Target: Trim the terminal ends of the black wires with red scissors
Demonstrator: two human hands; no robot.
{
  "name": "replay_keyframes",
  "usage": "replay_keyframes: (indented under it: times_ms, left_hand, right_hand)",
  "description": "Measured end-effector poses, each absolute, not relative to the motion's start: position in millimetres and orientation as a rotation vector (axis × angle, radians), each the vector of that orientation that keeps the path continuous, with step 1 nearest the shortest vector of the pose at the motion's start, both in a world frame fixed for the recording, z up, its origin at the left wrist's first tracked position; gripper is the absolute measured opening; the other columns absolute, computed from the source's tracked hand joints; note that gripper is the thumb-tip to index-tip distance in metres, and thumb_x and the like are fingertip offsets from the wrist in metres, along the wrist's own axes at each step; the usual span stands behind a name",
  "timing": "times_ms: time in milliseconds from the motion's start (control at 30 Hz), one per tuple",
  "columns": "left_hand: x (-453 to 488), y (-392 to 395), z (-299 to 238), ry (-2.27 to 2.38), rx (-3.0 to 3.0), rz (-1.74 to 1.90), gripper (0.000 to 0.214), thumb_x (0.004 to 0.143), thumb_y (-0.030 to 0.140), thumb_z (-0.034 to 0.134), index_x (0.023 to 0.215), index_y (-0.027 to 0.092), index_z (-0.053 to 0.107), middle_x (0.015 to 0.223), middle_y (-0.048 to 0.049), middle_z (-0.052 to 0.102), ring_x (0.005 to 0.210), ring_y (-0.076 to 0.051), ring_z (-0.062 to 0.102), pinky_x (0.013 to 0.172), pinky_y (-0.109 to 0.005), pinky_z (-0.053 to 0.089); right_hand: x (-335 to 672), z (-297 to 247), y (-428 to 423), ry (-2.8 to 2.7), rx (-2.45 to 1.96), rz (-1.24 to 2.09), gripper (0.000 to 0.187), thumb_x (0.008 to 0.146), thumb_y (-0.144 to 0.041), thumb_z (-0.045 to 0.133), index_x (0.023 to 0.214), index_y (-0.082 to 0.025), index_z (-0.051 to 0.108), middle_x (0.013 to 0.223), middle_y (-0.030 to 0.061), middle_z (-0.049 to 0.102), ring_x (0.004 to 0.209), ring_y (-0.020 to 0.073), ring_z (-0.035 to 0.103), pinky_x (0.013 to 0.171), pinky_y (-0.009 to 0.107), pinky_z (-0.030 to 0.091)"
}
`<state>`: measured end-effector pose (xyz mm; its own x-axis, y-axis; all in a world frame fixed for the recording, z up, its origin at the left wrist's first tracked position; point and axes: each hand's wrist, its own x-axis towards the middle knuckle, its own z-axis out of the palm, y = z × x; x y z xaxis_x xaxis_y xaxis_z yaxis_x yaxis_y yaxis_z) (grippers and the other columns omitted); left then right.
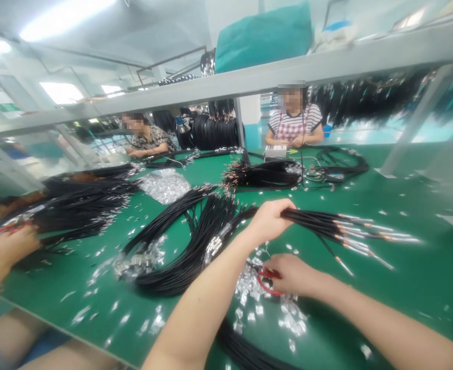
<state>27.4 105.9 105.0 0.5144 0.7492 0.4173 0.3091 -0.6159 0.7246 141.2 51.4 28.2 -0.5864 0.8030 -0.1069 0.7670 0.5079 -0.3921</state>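
My left hand (270, 220) is closed around a bundle of black cables (315, 220). The cables' silver and copper-coloured ends (365, 234) fan out to the right above the green table. Just below, my right hand (294, 276) grips red-handled scissors (268, 291); their blades are mostly hidden. Under and around the scissors lie many small shiny silver pieces (249, 285). Left of my hands, a large curved bundle of black cables (184, 272) rests on the table, with clear wrapping at one end.
A co-worker's hand (16, 244) with a red-handled tool is at the left, beside more black cables (83, 205). A clear bag of silver pieces (165, 185) lies behind. Two people sit across the green table (415, 298). A grey shelf beam (195, 85) crosses overhead.
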Motion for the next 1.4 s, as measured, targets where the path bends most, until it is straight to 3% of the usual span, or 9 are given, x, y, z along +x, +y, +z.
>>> replay_keyframes:
  times_ms: [133, 267, 500, 600, 800, 1033, 1267, 1400]
  left_hand:
    - [32, 104, 102, 0.870, 2.209, 0.965, 0.009, 0.068, 0.013, 0.052, 0.073, 0.017, 0.057, 0.071, 0.0013, 0.060, 0.069, -0.013, 0.051, 0.063, -0.023, 0.037]
    - [38, 103, 98, 0.908, 2.258, 0.937, 0.009, 0.068, 0.014, 0.052, 0.075, 0.017, 0.058, 0.073, 0.0007, 0.061, 0.071, -0.014, 0.053, 0.065, -0.023, 0.038]
    - [57, 97, 77, 1.050, 2.468, 0.725, 0.013, 0.070, 0.016, 0.050, 0.077, 0.019, 0.061, 0.074, 0.0007, 0.064, 0.070, -0.015, 0.054, 0.064, -0.024, 0.039]
    - [65, 92, 65, 1.040, 2.618, 0.568, 0.015, 0.071, 0.014, 0.049, 0.075, 0.019, 0.062, 0.074, -0.0003, 0.065, 0.071, -0.017, 0.056, 0.068, -0.026, 0.041]
    - [72, 90, 57, 1.097, 2.724, 0.425, 0.018, 0.073, 0.015, 0.047, 0.082, 0.021, 0.062, 0.081, -0.0010, 0.067, 0.079, -0.018, 0.058, 0.073, -0.027, 0.042]
    - [91, 85, 28, 1.233, 2.801, 0.212, 0.025, 0.074, 0.011, 0.042, 0.090, 0.018, 0.060, 0.091, -0.0069, 0.063, 0.091, -0.022, 0.055, 0.084, -0.037, 0.039]
    - [84, 69, 9, 1.025, 2.827, -0.067, 0.047, 0.064, 0.015, 0.056, 0.111, 0.019, 0.054, 0.111, -0.0093, 0.054, 0.105, -0.025, 0.048, 0.092, -0.038, 0.036]
    - [67, 59, 17, 0.793, 2.783, -0.121, 0.064, 0.061, 0.023, 0.061, 0.123, 0.018, 0.046, 0.123, -0.0094, 0.050, 0.115, -0.026, 0.042, 0.099, -0.039, 0.030]
  right_hand:
    - [171, 29, 45, -2.486, -1.485, 0.564, 0.021, 0.066, -0.012, 0.046, 0.079, -0.022, 0.060, 0.074, 0.0004, 0.060, 0.067, 0.0133, 0.052, 0.059, 0.022, 0.031]
    - [201, 18, 59, -2.293, -1.808, 0.502, 0.016, 0.068, -0.012, 0.044, 0.075, -0.017, 0.058, 0.066, 0.0029, 0.056, 0.062, 0.0150, 0.051, 0.056, 0.024, 0.030]
    - [152, 14, -6, -2.443, -1.571, 0.616, 0.019, 0.064, -0.010, 0.049, 0.073, -0.021, 0.061, 0.072, 0.0007, 0.061, 0.063, 0.0126, 0.052, 0.056, 0.022, 0.030]
    - [157, 19, -37, -2.461, -1.433, 0.573, 0.026, 0.070, -0.010, 0.045, 0.084, -0.022, 0.063, 0.078, 0.0025, 0.062, 0.069, 0.0135, 0.055, 0.061, 0.022, 0.034]
    - [223, 2, -67, -2.221, -1.733, 0.485, 0.029, 0.075, -0.011, 0.041, 0.088, -0.022, 0.064, 0.077, 0.0034, 0.061, 0.065, 0.0139, 0.057, 0.061, 0.023, 0.038]
    - [212, -22, -99, -2.050, -1.632, 0.520, 0.033, 0.073, -0.010, 0.040, 0.093, -0.023, 0.063, 0.083, 0.0036, 0.061, 0.073, 0.0150, 0.058, 0.067, 0.025, 0.042]
    - [218, -22, -117, -1.904, -1.401, 0.875, 0.031, 0.073, -0.012, 0.042, 0.094, -0.023, 0.061, 0.078, 0.0009, 0.058, 0.064, 0.0126, 0.053, 0.061, 0.025, 0.042]
    - [236, -17, -125, -1.500, -1.270, 1.112, 0.026, 0.075, -0.020, 0.052, 0.101, -0.024, 0.056, 0.086, 0.0023, 0.060, 0.073, 0.0148, 0.056, 0.066, 0.028, 0.044]
